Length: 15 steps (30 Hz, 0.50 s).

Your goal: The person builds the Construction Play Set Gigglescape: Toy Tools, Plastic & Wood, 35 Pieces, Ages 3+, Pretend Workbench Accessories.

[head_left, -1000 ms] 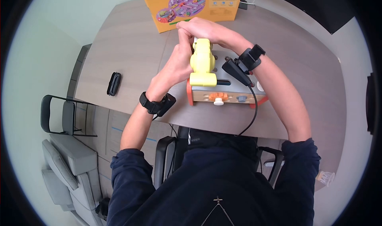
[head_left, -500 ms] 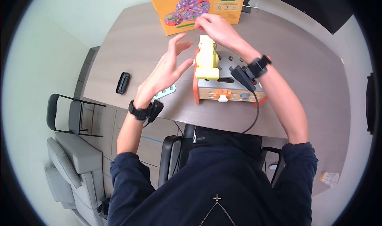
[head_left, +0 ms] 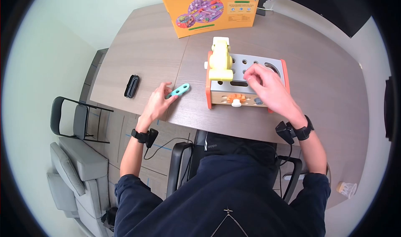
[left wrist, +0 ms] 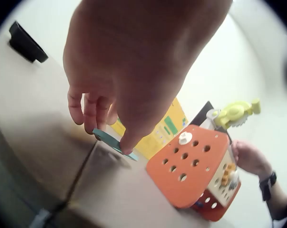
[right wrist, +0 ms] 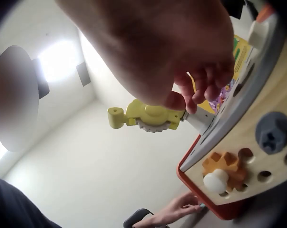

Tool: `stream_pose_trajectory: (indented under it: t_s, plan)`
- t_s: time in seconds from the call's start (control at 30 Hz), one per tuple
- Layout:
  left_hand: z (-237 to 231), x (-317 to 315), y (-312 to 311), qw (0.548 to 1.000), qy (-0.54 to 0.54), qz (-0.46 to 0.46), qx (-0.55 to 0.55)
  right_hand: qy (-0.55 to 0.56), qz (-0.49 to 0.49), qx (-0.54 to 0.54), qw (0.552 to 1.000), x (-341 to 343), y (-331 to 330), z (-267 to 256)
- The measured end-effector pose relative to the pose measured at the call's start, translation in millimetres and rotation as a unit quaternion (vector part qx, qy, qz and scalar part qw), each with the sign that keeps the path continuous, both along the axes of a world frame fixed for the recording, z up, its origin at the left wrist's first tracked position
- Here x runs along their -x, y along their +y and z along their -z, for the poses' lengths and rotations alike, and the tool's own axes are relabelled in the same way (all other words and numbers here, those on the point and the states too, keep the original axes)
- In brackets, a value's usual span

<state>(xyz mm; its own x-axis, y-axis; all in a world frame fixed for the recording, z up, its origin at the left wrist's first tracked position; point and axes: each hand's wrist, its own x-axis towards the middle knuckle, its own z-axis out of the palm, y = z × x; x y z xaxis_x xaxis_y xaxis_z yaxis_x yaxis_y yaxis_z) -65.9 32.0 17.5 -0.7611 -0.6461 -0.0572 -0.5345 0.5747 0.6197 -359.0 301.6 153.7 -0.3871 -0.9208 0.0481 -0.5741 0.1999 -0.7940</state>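
Note:
My left hand [head_left: 156, 104] pinches a teal strip with holes [head_left: 181, 89] at the table's left front; in the left wrist view the strip [left wrist: 110, 139] lies between thumb and fingertips, low over the tabletop. My right hand [head_left: 271, 91] is above the grey holed top of a toy workbench [head_left: 217, 97], fingers loosely bent with nothing visible in them. A yellow saw-like toy [head_left: 220, 61] stands at the bench's left end, also seen in the right wrist view [right wrist: 153, 115]. An orange gear [right wrist: 224, 166] with a white knob is on the wooden front.
A yellow printed box [head_left: 209, 11] stands at the back of the table. A black case [head_left: 132, 86] lies at the left, and a dark screen [head_left: 326, 5] is at the back right. A folding chair [head_left: 81, 120] stands beyond the table's left edge.
Both hands have left the yellow toy. The left came down and left to the teal strip and took hold of it; the right moved back toward the body, over the bench top.

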Motion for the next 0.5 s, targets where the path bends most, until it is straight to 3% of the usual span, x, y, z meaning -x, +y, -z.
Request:
stream_pose_trajectory:
  t_s: [0.07, 0.2, 0.33, 0.5]
  plan:
    - [-23.0, 17.6, 5.9, 0.993, 0.058, -0.033, -0.102, -0.011, -0.010, -0.012, 1.000, -4.6, -2.4, 5.6]
    - [-59.0, 48.0, 27.7, 0.973, 0.203, 0.067, -0.092, 0.081, -0.043, 0.004, 0.996, -12.1, -4.5, 13.8]
    - [-103.0, 73.2, 54.1, 0.976, 0.164, 0.128, -0.067, 0.146, -0.045, 0.011, 0.988, -20.4, -3.0, 14.0]
    - [-106.3, 89.4, 57.6, 0.968, 0.186, 0.169, -0.013, 0.190, -0.047, 0.020, 0.981, -23.3, -0.1, 14.2]
